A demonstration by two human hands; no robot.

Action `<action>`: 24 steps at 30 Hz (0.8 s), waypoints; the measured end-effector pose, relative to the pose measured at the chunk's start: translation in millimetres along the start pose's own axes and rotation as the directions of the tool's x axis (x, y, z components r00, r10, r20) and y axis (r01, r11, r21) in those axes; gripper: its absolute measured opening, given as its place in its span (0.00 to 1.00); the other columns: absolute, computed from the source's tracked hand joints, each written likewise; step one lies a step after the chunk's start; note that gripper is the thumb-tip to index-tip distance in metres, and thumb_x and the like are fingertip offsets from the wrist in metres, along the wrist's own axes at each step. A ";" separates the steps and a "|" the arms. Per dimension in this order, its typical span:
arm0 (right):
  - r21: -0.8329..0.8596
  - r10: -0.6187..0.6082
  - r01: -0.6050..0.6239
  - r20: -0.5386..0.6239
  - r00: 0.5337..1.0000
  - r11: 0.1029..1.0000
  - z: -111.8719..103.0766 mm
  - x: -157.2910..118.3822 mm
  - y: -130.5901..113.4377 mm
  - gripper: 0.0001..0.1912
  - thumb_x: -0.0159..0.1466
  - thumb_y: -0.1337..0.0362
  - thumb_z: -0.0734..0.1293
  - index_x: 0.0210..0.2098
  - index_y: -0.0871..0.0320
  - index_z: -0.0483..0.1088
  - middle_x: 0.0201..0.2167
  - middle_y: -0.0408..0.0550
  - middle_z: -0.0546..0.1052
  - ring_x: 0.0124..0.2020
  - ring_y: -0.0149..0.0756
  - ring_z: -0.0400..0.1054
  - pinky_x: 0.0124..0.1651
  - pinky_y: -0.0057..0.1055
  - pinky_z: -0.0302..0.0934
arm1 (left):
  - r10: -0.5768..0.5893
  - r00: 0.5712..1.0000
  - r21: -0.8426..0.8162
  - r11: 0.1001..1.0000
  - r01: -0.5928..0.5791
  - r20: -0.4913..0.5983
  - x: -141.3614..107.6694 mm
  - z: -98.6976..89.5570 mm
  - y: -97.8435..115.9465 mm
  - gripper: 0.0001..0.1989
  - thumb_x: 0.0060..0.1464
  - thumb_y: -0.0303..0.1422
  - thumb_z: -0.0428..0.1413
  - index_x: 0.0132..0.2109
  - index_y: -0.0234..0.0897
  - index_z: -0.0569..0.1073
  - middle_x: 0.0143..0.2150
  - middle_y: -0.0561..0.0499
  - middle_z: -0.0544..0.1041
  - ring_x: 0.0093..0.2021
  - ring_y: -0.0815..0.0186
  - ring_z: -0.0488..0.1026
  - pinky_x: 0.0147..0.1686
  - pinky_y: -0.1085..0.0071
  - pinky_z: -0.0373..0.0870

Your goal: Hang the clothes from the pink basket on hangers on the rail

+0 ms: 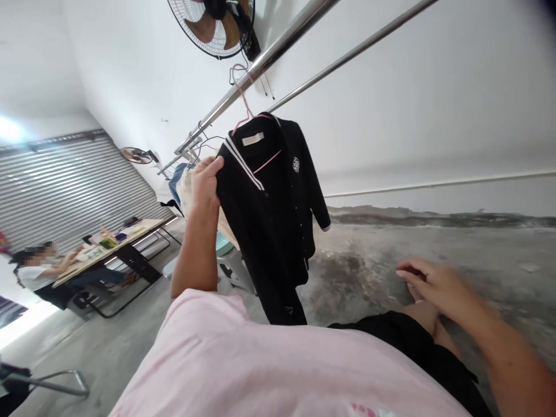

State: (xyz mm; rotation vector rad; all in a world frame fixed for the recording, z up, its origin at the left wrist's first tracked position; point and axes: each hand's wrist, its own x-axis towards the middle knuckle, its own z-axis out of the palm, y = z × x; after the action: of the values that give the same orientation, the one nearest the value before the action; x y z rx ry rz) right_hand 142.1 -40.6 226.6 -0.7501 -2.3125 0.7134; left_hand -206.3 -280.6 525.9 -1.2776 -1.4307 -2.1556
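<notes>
A black cardigan point(278, 220) with white-striped edging and a small white badge hangs from a pink hanger point(244, 99). The hanger's hook is over a metal rail point(226, 103). My left hand point(205, 180) grips the cardigan at the shoulder on the left side, thumb on top of the cloth. Its front hangs unfastened, showing a pale label inside the neck. My right hand point(428, 285) is low on the right, apart from the cardigan, with its fingers curled and slightly blurred; whether anything is in them is hidden.
Other clothes point(182, 185) hang farther along the rail. A second rail point(351, 55) runs near the wall, beside a wall fan point(212, 26). At the left, a person point(39, 272) sits at a long table point(117, 246) with items on it. A stool point(234, 272) stands behind the cardigan.
</notes>
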 end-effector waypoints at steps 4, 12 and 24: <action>-0.001 0.003 -0.003 0.027 1.000 1.000 2.5 2.0 -6.2 0.17 0.61 0.50 0.60 0.37 0.52 0.76 0.38 0.48 0.80 0.38 0.44 0.75 0.39 0.38 0.66 | -0.040 0.995 0.017 0.999 0.042 -0.088 12.5 -11.0 -5.2 0.21 0.36 0.47 0.71 0.27 0.40 0.70 0.22 0.62 0.72 0.26 0.73 0.63 0.31 0.69 0.59; -0.028 -0.004 0.007 0.098 0.995 1.000 12.4 5.6 -7.1 0.18 0.63 0.50 0.59 0.38 0.53 0.75 0.37 0.48 0.80 0.38 0.43 0.74 0.40 0.38 0.66 | -0.024 0.992 0.083 0.996 0.034 -0.126 42.5 -23.1 -16.0 0.16 0.50 0.35 0.65 0.25 0.36 0.66 0.19 0.60 0.65 0.22 0.76 0.59 0.26 0.73 0.56; -0.013 0.009 -0.007 0.152 0.988 1.000 23.3 9.5 -5.7 0.15 0.63 0.53 0.60 0.36 0.54 0.74 0.34 0.47 0.79 0.34 0.39 0.73 0.38 0.35 0.64 | 0.100 0.994 0.553 0.826 -0.106 0.040 53.8 -27.3 -32.2 0.15 0.44 0.24 0.63 0.24 0.39 0.63 0.20 0.55 0.61 0.32 0.63 0.69 0.33 0.71 0.64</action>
State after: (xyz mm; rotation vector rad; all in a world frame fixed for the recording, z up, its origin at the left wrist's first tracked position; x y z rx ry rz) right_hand 118.3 -45.3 218.1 -0.7328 -2.4545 0.7852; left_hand -272.0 -274.9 544.3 -1.1025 -1.7677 -1.4874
